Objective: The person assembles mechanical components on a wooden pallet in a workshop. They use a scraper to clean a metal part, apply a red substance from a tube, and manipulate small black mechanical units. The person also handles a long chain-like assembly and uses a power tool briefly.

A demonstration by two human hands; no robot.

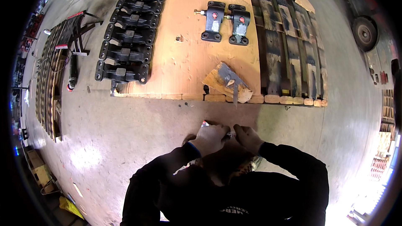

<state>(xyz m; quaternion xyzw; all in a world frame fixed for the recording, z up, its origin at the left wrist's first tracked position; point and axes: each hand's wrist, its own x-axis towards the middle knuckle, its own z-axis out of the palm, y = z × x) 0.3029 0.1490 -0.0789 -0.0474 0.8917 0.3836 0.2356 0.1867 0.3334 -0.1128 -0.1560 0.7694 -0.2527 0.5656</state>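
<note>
In front of my body, short of the pallet's near edge, my hands are close together. My left hand (209,140), in a pale glove with a blue cuff, is closed. A small red-and-white piece (204,123) peeks out past its far side. Just to its right, my right hand (249,138) is closed too, fingertips pinched. Between the fingertips shows a small whitish bit (231,134), too small to name. On the cardboard sheet (180,67) ahead stand two black metal brackets (215,25) with red caps and brass-coloured fittings.
A long row of black cast brackets (127,54) lines the cardboard's left side. A wooden board (217,79) with grey tape lies at its near edge. Bare pallet slats (289,46) are on the right. A second pallet (48,88) and a vehicle wheel (364,33) stand farther out.
</note>
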